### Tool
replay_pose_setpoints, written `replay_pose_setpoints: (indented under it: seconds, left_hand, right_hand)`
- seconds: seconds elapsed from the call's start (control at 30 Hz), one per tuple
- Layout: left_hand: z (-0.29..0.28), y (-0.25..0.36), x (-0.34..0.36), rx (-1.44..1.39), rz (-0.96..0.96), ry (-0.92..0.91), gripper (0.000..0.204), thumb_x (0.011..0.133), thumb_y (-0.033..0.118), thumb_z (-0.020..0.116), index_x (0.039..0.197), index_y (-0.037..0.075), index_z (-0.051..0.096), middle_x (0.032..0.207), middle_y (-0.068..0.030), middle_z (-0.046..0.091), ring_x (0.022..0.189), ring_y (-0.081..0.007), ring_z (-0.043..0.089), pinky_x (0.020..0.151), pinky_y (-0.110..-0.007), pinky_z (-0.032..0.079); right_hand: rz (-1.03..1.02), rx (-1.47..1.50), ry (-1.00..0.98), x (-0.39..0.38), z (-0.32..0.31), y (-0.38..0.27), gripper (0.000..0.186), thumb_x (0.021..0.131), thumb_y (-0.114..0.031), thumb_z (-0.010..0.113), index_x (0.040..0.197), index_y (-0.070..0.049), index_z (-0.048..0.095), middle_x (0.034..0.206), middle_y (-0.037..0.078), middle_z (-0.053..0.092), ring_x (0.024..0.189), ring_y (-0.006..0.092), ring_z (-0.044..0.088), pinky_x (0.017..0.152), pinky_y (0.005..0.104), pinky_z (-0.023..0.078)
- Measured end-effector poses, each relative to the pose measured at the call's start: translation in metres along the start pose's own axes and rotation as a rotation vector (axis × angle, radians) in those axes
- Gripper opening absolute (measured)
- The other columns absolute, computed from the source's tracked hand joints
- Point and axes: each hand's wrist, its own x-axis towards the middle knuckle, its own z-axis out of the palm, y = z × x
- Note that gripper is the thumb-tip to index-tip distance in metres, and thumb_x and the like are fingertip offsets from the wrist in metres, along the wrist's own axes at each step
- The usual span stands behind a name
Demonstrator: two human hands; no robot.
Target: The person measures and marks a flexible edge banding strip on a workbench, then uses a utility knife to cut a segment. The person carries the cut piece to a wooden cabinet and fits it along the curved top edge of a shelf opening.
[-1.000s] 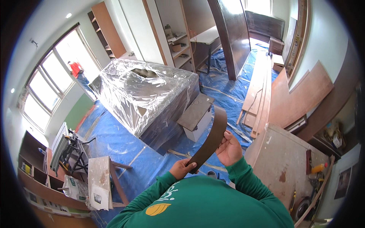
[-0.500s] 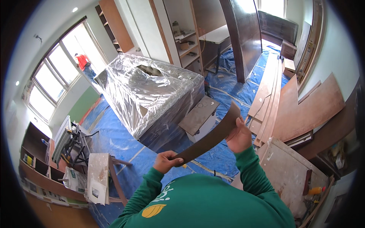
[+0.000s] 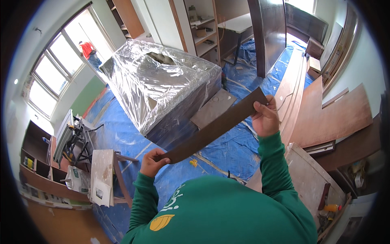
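A long, narrow dark-brown strip of thin board stretches between my two hands, its right end higher than its left. My left hand is closed on the lower left end, thumb on top. Near the upper right end, my right hand pinches the strip with its thumb on the face turned to me. The strip hangs above the floor, in front of a stool-like piece with a brown top that it partly hides. Both forearms are in green sleeves.
A large plastic-wrapped piece of furniture stands ahead on blue sheeting. Long boards and cut plywood lie at right, above a worktop. A worn stool stands at left. A person in red is by the far window.
My hands have moved farther apart, the left one leftward, the right one up and rightward. The strip has risen and looks straighter, showing more of its length.
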Motion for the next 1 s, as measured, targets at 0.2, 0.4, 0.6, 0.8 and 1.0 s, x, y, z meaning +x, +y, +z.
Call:
replay_pose_setpoints:
  seconds: [0.2,0.4,0.6,0.8,1.0]
  left_hand:
    - [0.004,0.003,0.004,0.005,-0.134,0.154,0.026,0.087,0.006,0.077,0.109,-0.002,0.067,0.090,-0.0026,0.071,0.084,-0.0089,0.067,0.074,-0.027,0.056]
    - [0.021,0.001,0.041,0.579,0.014,0.349,0.031,0.078,0.016,0.081,0.105,0.007,0.067,0.075,-0.0064,0.065,0.069,-0.0143,0.063,0.063,-0.035,0.050]
    - [0.028,-0.041,0.092,0.647,-0.095,0.460,0.033,0.081,0.016,0.078,0.105,0.006,0.058,0.079,-0.0171,0.068,0.078,-0.0359,0.069,0.073,-0.045,0.053]
    - [0.021,-0.088,0.085,0.543,-0.270,0.335,0.032,0.079,0.019,0.080,0.103,0.004,0.063,0.083,-0.0161,0.071,0.080,-0.0285,0.071,0.072,-0.041,0.055]
    - [0.020,-0.049,0.010,-0.174,-0.344,-0.161,0.023,0.087,0.009,0.078,0.105,0.000,0.068,0.083,-0.0018,0.067,0.078,-0.0097,0.065,0.065,-0.028,0.054]
  right_hand:
    - [-0.321,-0.684,0.183,0.003,-0.015,0.007,0.023,0.087,0.004,0.075,0.091,-0.005,0.054,0.101,0.008,0.069,0.086,0.0130,0.065,0.080,0.0285,0.056]
    - [-0.594,-1.194,0.189,-0.012,-0.013,0.026,0.026,0.088,-0.003,0.078,0.081,-0.003,0.053,0.097,0.011,0.071,0.079,0.0154,0.063,0.073,0.0291,0.052]
    - [-0.705,-1.388,-0.039,-0.044,0.030,0.046,0.034,0.086,-0.003,0.080,0.076,-0.003,0.048,0.093,0.015,0.071,0.074,0.0264,0.066,0.066,0.0336,0.052]
    - [-0.497,-1.322,-0.099,-0.064,0.039,0.047,0.026,0.086,-0.003,0.079,0.079,-0.004,0.053,0.091,0.013,0.071,0.074,0.0242,0.065,0.065,0.0313,0.051]
    - [0.023,-0.351,0.439,-0.029,-0.054,0.016,0.016,0.096,-0.011,0.068,0.101,-0.001,0.057,0.099,0.012,0.068,0.077,0.0178,0.068,0.066,0.0320,0.057]
